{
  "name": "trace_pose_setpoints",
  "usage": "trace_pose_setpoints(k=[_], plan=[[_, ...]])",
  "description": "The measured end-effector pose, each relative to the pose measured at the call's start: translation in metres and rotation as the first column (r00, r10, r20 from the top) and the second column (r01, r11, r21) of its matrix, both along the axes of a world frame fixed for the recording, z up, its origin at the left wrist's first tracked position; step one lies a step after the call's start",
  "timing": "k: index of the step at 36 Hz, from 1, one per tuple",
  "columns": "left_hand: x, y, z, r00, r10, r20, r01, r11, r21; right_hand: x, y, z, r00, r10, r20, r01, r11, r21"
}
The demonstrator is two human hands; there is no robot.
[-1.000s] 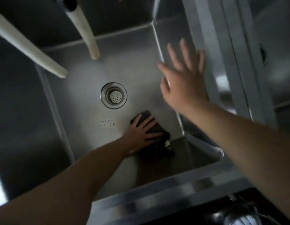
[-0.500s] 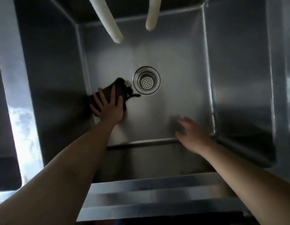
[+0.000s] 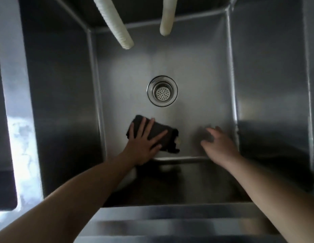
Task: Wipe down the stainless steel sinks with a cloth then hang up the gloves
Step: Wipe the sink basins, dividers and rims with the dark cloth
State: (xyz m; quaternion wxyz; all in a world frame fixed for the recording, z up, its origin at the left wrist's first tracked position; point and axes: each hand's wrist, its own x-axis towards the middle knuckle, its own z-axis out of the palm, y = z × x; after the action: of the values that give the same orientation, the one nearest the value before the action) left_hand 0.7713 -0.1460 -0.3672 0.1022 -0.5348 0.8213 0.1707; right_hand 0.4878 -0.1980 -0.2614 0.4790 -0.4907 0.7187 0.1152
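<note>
I look straight down into a deep stainless steel sink [image 3: 196, 71] with a round strainer drain [image 3: 162, 91] in the middle of its floor. A dark cloth [image 3: 163, 135] lies flat on the sink floor, just in front of the drain. My left hand [image 3: 144, 144] presses on the cloth with its fingers spread and straight. My right hand [image 3: 217, 144] hovers low over the bare floor to the right of the cloth, blurred, with its fingers loosely bent and nothing in it. No gloves are in view.
Two pale hoses [image 3: 115, 23] [image 3: 167, 16] hang down from the top into the sink. A steel divider [image 3: 14, 106] on the left separates a neighbouring basin. The sink's front rim [image 3: 170, 223] runs along the bottom.
My left hand has slid the cloth from the left wall, beside the drain, to the front middle of the floor. My right hand stayed low near the front right corner.
</note>
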Motion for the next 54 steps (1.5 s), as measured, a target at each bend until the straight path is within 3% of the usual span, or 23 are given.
trace_pose_setpoints(k=[5, 13, 17, 21, 26, 29, 32, 34, 44, 51, 54], plan=[[-0.028, -0.028, 0.003, 0.969, -0.243, -0.038, 0.241, 0.969, -0.062, -0.015, -0.007, -0.01, 0.999, -0.051, 0.001, 0.051, 0.998, -0.046], [-0.087, -0.118, 0.001, 0.957, -0.282, -0.064, 0.276, 0.957, -0.093, -0.039, -0.032, -0.035, 0.992, 0.071, -0.107, -0.083, 0.99, -0.115], [-0.117, -0.179, -0.004, 0.982, -0.179, -0.06, 0.17, 0.976, -0.139, -0.033, -0.042, -0.04, 0.972, 0.152, -0.178, -0.173, 0.978, -0.114], [-0.127, -0.244, -0.007, 0.999, -0.027, -0.046, 0.02, 0.991, -0.133, -0.023, -0.04, -0.04, 0.974, 0.097, -0.203, -0.119, 0.988, -0.099], [-0.087, -0.318, -0.008, 0.977, 0.206, -0.049, -0.208, 0.977, -0.045, -0.018, -0.04, -0.041, 0.981, 0.074, -0.179, -0.086, 0.994, -0.06], [-0.045, -0.332, -0.008, 0.943, 0.332, 0.004, -0.332, 0.943, -0.03, -0.014, -0.043, -0.041, 0.984, 0.077, -0.158, -0.102, 0.983, -0.154], [-0.014, -0.318, -0.009, 0.885, 0.465, 0.002, -0.465, 0.885, 0.019, -0.008, -0.048, -0.044, 0.969, 0.219, -0.118, -0.245, 0.926, -0.287], [-0.004, -0.294, -0.01, 0.851, 0.522, 0.046, -0.524, 0.851, 0.031, -0.002, -0.053, -0.048, 0.954, 0.274, -0.124, -0.299, 0.908, -0.293], [-0.016, -0.08, 0.001, 0.858, 0.504, 0.104, -0.509, 0.86, 0.029, 0.016, -0.06, -0.049, 0.972, 0.202, -0.119, -0.22, 0.962, -0.163], [-0.023, -0.004, 0.016, 0.984, 0.157, 0.083, -0.172, 0.962, 0.212, 0.013, -0.042, -0.044, 0.901, 0.405, -0.154, -0.428, 0.887, -0.174], [-0.02, -0.012, 0.026, 0.984, 0.17, 0.046, -0.176, 0.931, 0.319, 0.02, -0.028, -0.043, 0.833, 0.534, -0.148, -0.553, 0.793, -0.253]])
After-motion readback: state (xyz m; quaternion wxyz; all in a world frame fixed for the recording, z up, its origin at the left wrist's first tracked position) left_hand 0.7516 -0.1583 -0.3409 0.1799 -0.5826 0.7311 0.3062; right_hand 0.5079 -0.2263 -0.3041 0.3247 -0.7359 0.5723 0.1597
